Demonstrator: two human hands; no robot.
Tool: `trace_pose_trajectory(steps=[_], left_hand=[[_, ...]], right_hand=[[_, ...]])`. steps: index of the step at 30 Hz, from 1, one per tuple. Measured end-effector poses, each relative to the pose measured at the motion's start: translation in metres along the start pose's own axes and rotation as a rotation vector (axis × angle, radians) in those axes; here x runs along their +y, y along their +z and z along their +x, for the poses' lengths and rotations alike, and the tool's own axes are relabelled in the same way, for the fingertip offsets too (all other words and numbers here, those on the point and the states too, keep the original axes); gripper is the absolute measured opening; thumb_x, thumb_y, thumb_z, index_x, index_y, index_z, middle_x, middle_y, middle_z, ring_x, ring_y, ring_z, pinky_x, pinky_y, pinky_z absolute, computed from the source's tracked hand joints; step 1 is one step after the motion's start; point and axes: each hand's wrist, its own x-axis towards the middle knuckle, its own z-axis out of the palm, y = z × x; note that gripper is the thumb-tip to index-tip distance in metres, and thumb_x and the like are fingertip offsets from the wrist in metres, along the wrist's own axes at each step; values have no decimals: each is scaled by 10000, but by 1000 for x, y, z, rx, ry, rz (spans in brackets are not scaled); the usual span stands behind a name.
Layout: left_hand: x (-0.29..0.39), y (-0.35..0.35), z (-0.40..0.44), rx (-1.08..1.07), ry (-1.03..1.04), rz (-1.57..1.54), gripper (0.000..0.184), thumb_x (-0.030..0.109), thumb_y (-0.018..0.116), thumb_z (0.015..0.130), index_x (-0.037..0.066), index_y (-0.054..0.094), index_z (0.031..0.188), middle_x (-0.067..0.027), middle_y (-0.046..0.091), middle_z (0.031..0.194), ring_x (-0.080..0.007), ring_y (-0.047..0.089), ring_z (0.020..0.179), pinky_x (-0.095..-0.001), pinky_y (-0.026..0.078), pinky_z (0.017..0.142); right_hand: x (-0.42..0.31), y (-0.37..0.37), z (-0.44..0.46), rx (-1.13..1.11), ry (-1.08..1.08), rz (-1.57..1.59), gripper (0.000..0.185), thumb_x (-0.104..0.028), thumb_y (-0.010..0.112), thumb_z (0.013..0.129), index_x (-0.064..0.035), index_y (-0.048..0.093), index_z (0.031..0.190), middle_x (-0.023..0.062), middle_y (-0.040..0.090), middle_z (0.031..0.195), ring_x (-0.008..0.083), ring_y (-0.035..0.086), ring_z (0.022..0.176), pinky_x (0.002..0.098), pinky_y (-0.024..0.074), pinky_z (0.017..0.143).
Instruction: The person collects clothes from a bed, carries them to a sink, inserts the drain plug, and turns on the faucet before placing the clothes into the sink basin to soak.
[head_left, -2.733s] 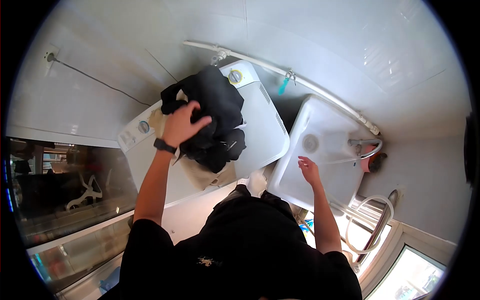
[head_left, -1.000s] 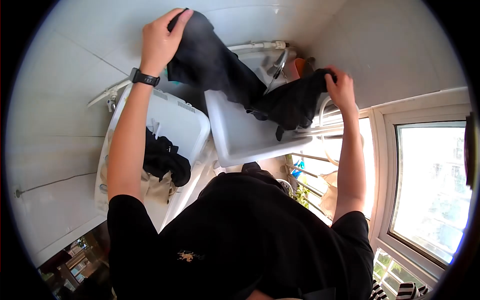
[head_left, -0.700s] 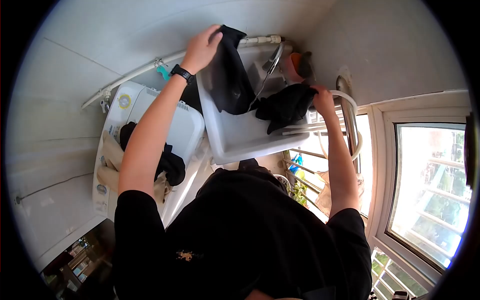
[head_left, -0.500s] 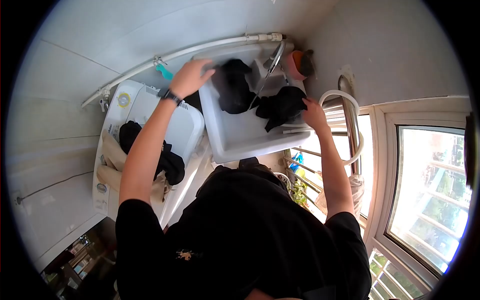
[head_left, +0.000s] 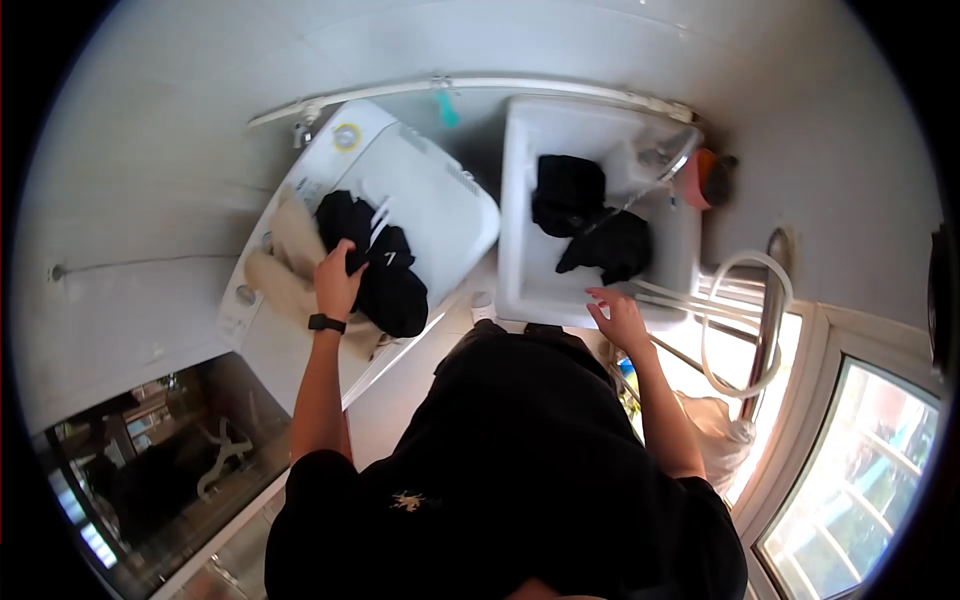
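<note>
My left hand (head_left: 338, 280) is on the washing machine lid, its fingers closed on the edge of a bundle of black clothing (head_left: 390, 285) with white stripes. Beige clothing (head_left: 290, 255) lies beside that bundle, partly behind my wrist. In the white sink (head_left: 515, 265) rest two dark heaps, a black garment (head_left: 568, 190) at the back and another black cloth (head_left: 618, 245) nearer the front. My right hand (head_left: 622, 320) hovers by the sink's front rim, fingers spread and holding nothing, just short of the nearer cloth.
The white washing machine (head_left: 440, 205) stands left of the sink. A metal faucet (head_left: 670, 170) reaches over the basin, with an orange-pink pot (head_left: 697, 180) at its corner. A looped white hose (head_left: 785, 300) hangs at the right, near the window (head_left: 850, 480). A white pipe (head_left: 540, 85) runs along the wall.
My left hand has gone from above the sink to the clothing on the washing machine. My right hand has let go of the black cloth and drawn back. The view has turned left.
</note>
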Motion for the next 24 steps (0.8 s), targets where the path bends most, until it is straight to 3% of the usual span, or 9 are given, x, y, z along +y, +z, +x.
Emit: trace_pose_trajectory(steps=[4,7,10,11,12,16,19,22,24], left_hand=[[70,-71,17,485,91,-287,381,26,773,795,28,541,1098,-148,619,1007,-311,618,926,-358,487,875],[131,-99,14,492,214,-549,425,-49,707,786,-4,491,1150,-104,516,1092,-223,517,1044,-315,395,999],[182,-77,5,187,235,-1298,470,-66,632,798,13,469,1233,-66,477,1165,-160,479,1113,-293,369,1023],[200,-68,6,43,146,-1537,491,-63,626,805,15,467,1263,-59,478,1185,-145,477,1119,-286,370,1023],[215,-63,6,-108,41,-1765,511,-60,620,812,17,465,1292,-53,479,1205,-130,475,1124,-280,371,1023],[203,-58,30,-74,260,-831,462,154,706,905,66,534,1325,-68,577,1303,-204,574,1188,-342,455,988],[139,-48,27,-34,101,-610,434,185,712,911,76,570,1306,-92,604,1318,-235,591,1192,-381,474,965],[34,-22,16,122,141,-210,461,251,713,914,100,569,1325,-152,559,1368,-321,522,1273,-470,447,1015],[-20,-14,-3,98,23,155,673,376,752,865,137,484,1434,-250,436,1462,-422,409,1359,-527,372,1088]], right_hand=[[-77,1,42,-98,-246,151,463,-134,708,879,-118,612,1332,160,677,1195,314,693,909,403,565,828],[-159,-11,63,-66,-384,395,889,-133,835,792,-144,353,1539,170,416,1518,310,612,1183,399,530,932],[-213,-19,77,134,-698,483,1144,-249,907,710,-87,195,1591,215,180,1631,400,297,1475,430,331,1169],[-212,-19,76,220,-716,383,1185,-192,899,685,-48,150,1592,246,157,1631,402,172,1522,427,223,1216],[-195,-9,82,401,-710,403,1013,-89,830,679,-36,299,1540,240,327,1569,407,343,1455,406,323,1166],[-167,-48,81,472,-547,430,496,2,671,726,12,584,1215,192,644,1173,366,642,1098,373,482,981],[-108,-38,67,441,-409,354,455,4,607,766,27,568,1218,183,635,1082,327,640,1008,342,478,939],[-31,2,62,404,-159,176,550,-116,733,807,8,535,1305,237,640,1148,405,626,1105,410,487,980],[33,40,54,272,-43,-66,617,-188,782,791,-8,539,1329,233,633,1231,407,633,1111,437,528,955]])
